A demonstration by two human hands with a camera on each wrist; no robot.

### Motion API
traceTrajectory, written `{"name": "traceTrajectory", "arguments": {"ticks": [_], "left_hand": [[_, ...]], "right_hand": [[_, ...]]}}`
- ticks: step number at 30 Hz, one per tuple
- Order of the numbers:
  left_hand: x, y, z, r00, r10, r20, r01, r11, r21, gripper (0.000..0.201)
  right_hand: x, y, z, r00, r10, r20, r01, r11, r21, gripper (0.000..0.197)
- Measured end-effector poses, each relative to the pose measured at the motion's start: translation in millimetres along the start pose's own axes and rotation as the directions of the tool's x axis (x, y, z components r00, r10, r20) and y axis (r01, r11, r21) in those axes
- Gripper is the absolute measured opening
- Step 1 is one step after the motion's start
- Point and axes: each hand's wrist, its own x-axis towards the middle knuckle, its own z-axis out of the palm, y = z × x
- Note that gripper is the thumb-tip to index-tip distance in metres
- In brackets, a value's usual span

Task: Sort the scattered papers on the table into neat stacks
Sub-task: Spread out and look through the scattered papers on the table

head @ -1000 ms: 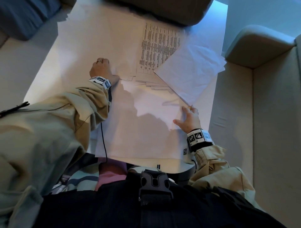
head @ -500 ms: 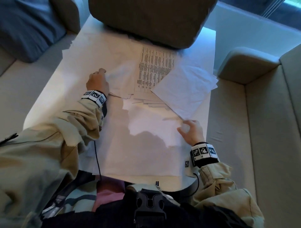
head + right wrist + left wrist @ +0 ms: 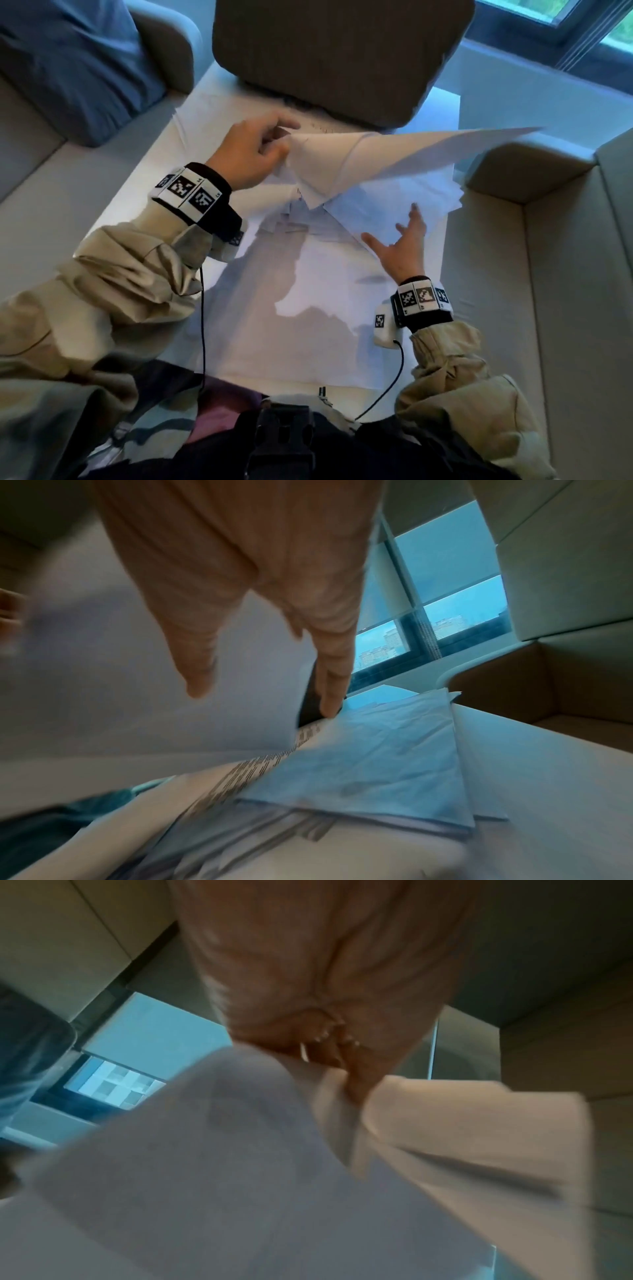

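White papers lie scattered over the white table (image 3: 144, 192). My left hand (image 3: 253, 154) grips a lifted bundle of sheets (image 3: 376, 154) by its left corner, and the bundle hangs bent above the table; in the left wrist view the fingers (image 3: 342, 1053) curl round that bundle of sheets (image 3: 445, 1123). My right hand (image 3: 404, 240) hovers with spread fingers over the pale blue-tinted stack (image 3: 394, 202) at the table's right side. The right wrist view shows straight fingers (image 3: 329, 669) above this stack (image 3: 377, 764) and a printed sheet (image 3: 240, 775) beside it.
A dark brown cushion (image 3: 335, 51) stands at the table's far edge. Beige sofa seats (image 3: 534, 308) flank the table on the right and left, with a blue cushion (image 3: 75, 61) at the back left. More flat sheets (image 3: 308, 308) cover the near part of the table.
My left hand has taken hold of a bundle of sheets and raised it off the table. My right hand moved forward from the sheet's near corner to above the right stack.
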Motion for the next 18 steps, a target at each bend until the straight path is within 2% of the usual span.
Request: {"name": "traceTrajectory", "arguments": {"ticks": [3,5,7,8,10,12,13,14,15,17,18], "left_hand": [[-5,2,1,0.992,0.030,0.123,-0.024,0.999,-0.049,0.033],[-10,-1,2,0.980,0.034,0.196,-0.022,0.998,-0.065,0.033],[-14,-5,5,0.965,0.031,0.261,-0.007,0.996,-0.090,0.034],[-15,-9,7,0.961,0.025,0.277,0.007,0.994,-0.113,0.035],[-15,-18,11,0.964,0.003,0.268,0.039,0.988,-0.152,0.035],[-15,-28,16,0.963,-0.040,0.265,0.090,0.979,-0.181,0.033],[-16,-32,19,0.962,-0.062,0.266,0.116,0.974,-0.195,0.028],[-18,-34,21,0.958,-0.088,0.272,0.148,0.966,-0.210,0.019],[-20,-37,22,0.953,-0.112,0.280,0.180,0.957,-0.228,0.018],[-25,-42,24,0.936,-0.180,0.301,0.257,0.936,-0.240,0.062],[-27,-44,25,0.926,-0.214,0.310,0.284,0.937,-0.201,0.076]], "right_hand": [[15,-1,-22,0.970,0.094,-0.225,-0.078,0.994,0.081,0.139],[23,-2,-45,0.934,0.115,-0.339,-0.077,0.989,0.125,0.147],[25,-5,-68,0.916,0.071,-0.395,0.041,0.962,0.269,0.128],[26,-5,-76,0.920,0.060,-0.388,0.093,0.926,0.365,0.107],[26,-3,-83,0.943,0.093,-0.321,0.074,0.879,0.472,0.056],[28,5,-79,0.956,0.140,-0.259,0.001,0.878,0.478,0.019],[27,8,-75,0.955,0.165,-0.245,-0.030,0.879,0.476,0.011],[28,11,-71,0.952,0.185,-0.245,-0.047,0.876,0.481,0.010],[28,12,-67,0.945,0.211,-0.249,-0.066,0.871,0.487,0.012],[29,15,-60,0.927,0.264,-0.265,-0.099,0.855,0.508,0.014],[30,16,-57,0.918,0.289,-0.273,-0.115,0.849,0.516,0.015]]}}
